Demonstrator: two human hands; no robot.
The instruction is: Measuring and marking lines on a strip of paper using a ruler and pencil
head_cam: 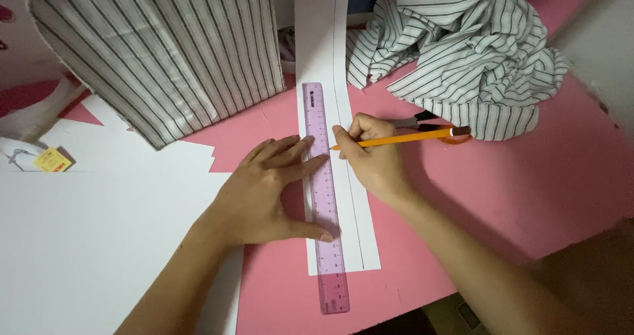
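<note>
On your pink desk (pixel 528 196): long white paper strip (pixel 320 37), purple ruler (pixel 323 196) pressed flat under your left hand (pixel 264 193) (fingers spread, grasping nothing). Your right hand (pixel 373 153) pinches an orange pencil (pixel 396 139), tip just beside the ruler's edge. Striped fabric (pixel 469 51) heaped behind; white sheets (pixel 86 242) at left.

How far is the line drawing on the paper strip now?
Done: one long pencil line already runs down the paper strip. In hand: the left hand presses the purple ruler flat; the right hand holds the pencil tip at its edge. Left: no second line shows beside the ruler.
</note>
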